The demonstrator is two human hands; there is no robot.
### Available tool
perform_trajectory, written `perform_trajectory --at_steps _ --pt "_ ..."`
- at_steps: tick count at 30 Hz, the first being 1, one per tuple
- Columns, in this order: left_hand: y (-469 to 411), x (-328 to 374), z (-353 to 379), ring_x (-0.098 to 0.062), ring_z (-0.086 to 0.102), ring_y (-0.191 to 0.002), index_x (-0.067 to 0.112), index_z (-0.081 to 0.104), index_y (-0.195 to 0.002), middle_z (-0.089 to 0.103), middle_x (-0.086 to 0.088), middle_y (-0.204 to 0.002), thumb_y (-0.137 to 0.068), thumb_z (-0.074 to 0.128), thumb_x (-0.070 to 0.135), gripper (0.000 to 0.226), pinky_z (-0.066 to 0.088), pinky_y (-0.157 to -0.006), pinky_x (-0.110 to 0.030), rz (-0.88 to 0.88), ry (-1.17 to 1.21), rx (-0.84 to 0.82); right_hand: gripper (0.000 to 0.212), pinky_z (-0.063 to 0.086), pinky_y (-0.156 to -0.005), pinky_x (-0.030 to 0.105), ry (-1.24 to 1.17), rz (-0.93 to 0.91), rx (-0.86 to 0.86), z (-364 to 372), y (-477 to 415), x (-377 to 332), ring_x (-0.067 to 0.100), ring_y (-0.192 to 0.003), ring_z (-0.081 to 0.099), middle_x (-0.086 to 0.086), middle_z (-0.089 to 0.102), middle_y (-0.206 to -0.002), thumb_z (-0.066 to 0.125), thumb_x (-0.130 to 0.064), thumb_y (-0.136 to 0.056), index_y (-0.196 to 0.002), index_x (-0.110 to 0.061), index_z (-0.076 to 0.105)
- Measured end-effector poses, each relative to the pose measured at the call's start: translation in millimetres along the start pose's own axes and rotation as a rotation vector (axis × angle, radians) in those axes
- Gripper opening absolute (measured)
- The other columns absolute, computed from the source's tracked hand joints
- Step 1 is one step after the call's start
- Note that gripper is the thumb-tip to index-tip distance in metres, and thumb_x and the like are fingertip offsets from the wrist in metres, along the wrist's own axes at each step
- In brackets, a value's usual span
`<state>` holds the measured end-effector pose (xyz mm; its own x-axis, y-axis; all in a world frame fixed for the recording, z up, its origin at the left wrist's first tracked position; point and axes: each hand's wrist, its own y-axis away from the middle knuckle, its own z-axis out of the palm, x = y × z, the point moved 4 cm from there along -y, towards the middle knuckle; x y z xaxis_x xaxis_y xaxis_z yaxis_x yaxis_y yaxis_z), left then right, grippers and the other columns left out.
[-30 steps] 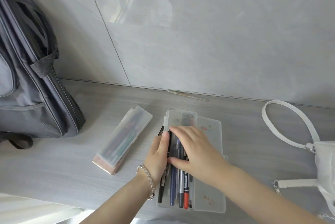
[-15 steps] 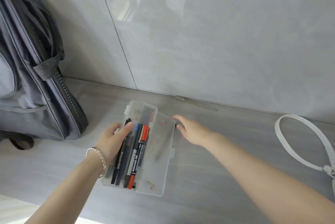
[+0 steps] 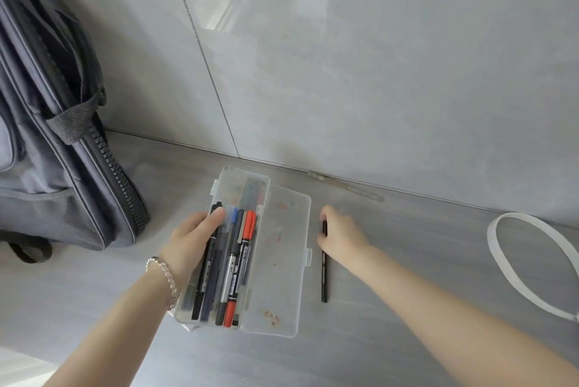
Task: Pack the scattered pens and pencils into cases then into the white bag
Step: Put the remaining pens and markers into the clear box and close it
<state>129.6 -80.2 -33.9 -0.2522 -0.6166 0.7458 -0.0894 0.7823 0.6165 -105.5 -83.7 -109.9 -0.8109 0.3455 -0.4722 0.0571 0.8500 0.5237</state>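
The left hand (image 3: 194, 239) grips the open case (image 3: 230, 175), thumb across its pens (image 3: 233, 264); the right hand (image 3: 341, 233) seems to pinch 1 black pen (image 3: 324, 277) lying beside the lid (image 3: 283, 264). End-held, it could swivel and slip.

Grey backpack (image 3: 62, 151) at L; tiled wall (image 3: 391, 73) behind.

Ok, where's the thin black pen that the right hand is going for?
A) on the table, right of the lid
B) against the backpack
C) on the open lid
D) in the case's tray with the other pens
A: the black pen lies flat on the table, just right of the clear case and its open lid, its far end pinched by the right hand.
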Motion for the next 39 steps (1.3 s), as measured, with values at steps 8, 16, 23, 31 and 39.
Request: perform_trajectory --at_steps 8,16,23,31,39 --pt "-5.9 -1.8 22.7 -0.026 0.061 -0.081 0.018 0.062 -0.086 0.066 -0.007 -0.085 -0.089 0.051 0.044 0.028 0.05 -0.087 -0.042 -0.036 0.094 0.027 0.049 0.045 -0.085 0.038 0.405 -0.132 0.2 -52.1 -32.8 2.4 0.033 -0.113 0.05 0.015 0.047 -0.13 0.037 0.009 -0.085 -0.133 -0.005 0.037" --pt "6.5 -10.7 43.0 -0.018 0.063 -0.091 0.02 0.06 -0.101 0.068 -0.002 -0.096 -0.089 0.045 0.052 0.037 0.049 -0.08 -0.034 -0.026 0.175 0.062 0.018 0.043 -0.069 0.031 0.278 0.048 0.194 -46.9 -31.7 28.7 0.033 -0.097 0.059 0.012 0.059 -0.111 0.048 -0.01 -0.088 -0.103 -0.006 0.057" --pt "26.5 -15.3 66.4 -0.017 0.053 -0.103 0.033 0.048 -0.103 0.058 0.011 -0.099 -0.091 0.031 0.057 0.032 0.038 -0.089 -0.032 0.041 0.225 0.084 0.007 0.036 -0.054 0.014 -0.367 -0.08 0.298 -73.2 72.7 -15.5 0.011 -0.063 0.05 -0.01 0.055 -0.067 0.062 -0.016 -0.082 -0.089 -0.016 0.061" --pt "50.7 -11.6 96.9 -0.028 0.062 -0.102 0.017 0.053 -0.101 0.064 -0.007 -0.103 -0.082 0.049 0.06 0.048 0.046 -0.097 -0.047 0.036 0.302 0.034 0.028 0.036 -0.057 0.011 -0.301 -0.17 0.134 -25.9 143.4 -50.7 0.002 -0.058 0.045 -0.011 0.05 -0.072 0.061 -0.029 -0.084 -0.11 -0.022 0.057" --pt "75.8 -12.7 107.6 -0.014 0.064 -0.08 0.016 0.051 -0.107 0.065 0.001 -0.09 -0.079 0.07 0.028 0.036 0.051 -0.069 -0.026 0.083 0.285 -0.098 0.023 0.033 -0.046 0.016 -1.161 -0.096 0.252 -75.8 152.0 -29.2 0.006 -0.051 0.041 -0.004 0.047 -0.065 0.034 -0.011 -0.097 -0.093 -0.022 0.054"
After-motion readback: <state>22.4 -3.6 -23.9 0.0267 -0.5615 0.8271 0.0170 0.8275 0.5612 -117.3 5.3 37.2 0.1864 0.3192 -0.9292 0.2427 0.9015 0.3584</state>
